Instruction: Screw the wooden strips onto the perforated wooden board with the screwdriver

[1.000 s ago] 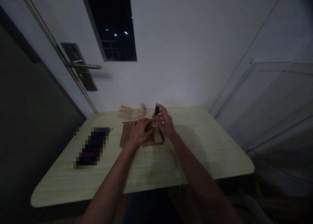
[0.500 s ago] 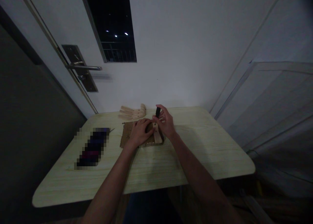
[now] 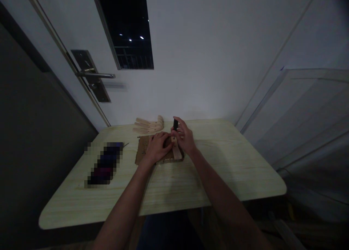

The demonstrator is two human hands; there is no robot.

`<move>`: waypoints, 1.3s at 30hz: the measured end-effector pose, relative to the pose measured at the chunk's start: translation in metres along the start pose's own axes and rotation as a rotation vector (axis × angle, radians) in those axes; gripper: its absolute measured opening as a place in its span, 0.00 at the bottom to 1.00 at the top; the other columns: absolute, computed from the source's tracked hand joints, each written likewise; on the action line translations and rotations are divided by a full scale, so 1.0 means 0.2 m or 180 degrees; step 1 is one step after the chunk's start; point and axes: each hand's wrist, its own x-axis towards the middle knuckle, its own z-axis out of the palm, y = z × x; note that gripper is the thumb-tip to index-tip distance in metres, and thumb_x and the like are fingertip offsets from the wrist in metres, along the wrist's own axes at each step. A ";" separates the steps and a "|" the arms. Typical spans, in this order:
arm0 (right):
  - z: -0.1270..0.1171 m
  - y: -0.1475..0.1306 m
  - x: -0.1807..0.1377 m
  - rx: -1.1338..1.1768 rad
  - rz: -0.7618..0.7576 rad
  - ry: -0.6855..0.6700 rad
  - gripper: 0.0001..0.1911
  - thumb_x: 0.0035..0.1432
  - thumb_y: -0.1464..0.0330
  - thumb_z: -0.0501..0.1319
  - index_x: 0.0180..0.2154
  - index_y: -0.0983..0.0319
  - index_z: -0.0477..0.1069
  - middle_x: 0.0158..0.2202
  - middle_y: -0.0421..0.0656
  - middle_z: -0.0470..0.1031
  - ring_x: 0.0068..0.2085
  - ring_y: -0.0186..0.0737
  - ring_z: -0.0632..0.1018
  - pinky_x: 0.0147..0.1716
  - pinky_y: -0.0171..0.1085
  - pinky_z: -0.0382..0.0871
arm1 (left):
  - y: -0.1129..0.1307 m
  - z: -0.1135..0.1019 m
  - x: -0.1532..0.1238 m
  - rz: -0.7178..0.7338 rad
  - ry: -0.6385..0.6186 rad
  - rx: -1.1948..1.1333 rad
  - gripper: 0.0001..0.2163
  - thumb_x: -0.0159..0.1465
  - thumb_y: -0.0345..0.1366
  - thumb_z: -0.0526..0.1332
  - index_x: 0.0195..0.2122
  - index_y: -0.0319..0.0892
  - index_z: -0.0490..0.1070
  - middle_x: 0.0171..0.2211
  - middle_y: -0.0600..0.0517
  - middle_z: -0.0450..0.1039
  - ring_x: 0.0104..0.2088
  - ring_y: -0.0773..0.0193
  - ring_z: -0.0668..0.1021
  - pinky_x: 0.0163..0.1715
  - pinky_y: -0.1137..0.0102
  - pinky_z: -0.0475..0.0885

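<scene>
My left hand (image 3: pixel 156 147) lies on a brown cardboard sheet (image 3: pixel 141 153) on the pale wooden table (image 3: pixel 169 184), its fingers curled down against a light wooden strip (image 3: pixel 177 153) that rests on the cardboard. My right hand (image 3: pixel 185 137) is closed around a small dark tool (image 3: pixel 175 124) held upright, its lower end at the top of the strip. The tool's tip is hidden by my fingers.
A bundle of light wooden pieces (image 3: pixel 148 125) lies at the table's far edge by the white wall. A dark blurred object (image 3: pixel 105 164) sits on the table's left part. A door with a metal handle (image 3: pixel 95 75) stands at the left, and white panels lean at the right.
Both hands stay on the cardboard and strip with barely any shift. The view has drifted slightly.
</scene>
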 end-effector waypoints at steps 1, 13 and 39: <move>0.00 0.00 0.00 -0.0023 -0.0036 -0.0006 0.25 0.63 0.60 0.58 0.61 0.51 0.59 0.39 0.42 0.78 0.34 0.37 0.80 0.34 0.37 0.79 | 0.00 0.00 0.00 -0.0002 0.0004 -0.0009 0.16 0.65 0.43 0.56 0.52 0.45 0.69 0.54 0.46 0.71 0.56 0.52 0.71 0.56 0.54 0.62; -0.02 0.00 0.00 0.0042 -0.0303 -0.0171 0.26 0.66 0.59 0.53 0.63 0.53 0.57 0.41 0.44 0.78 0.35 0.35 0.80 0.39 0.37 0.78 | -0.01 0.01 0.01 -0.0031 0.0002 -0.0002 0.17 0.65 0.41 0.57 0.54 0.45 0.69 0.55 0.46 0.71 0.56 0.50 0.71 0.56 0.52 0.62; -0.02 -0.04 0.00 0.0093 -0.0210 -0.0248 0.22 0.65 0.60 0.54 0.60 0.54 0.59 0.45 0.47 0.76 0.41 0.40 0.80 0.38 0.39 0.79 | 0.00 0.00 0.01 -0.0094 -0.0040 -0.0007 0.18 0.65 0.44 0.58 0.54 0.44 0.69 0.55 0.47 0.71 0.56 0.50 0.70 0.56 0.53 0.61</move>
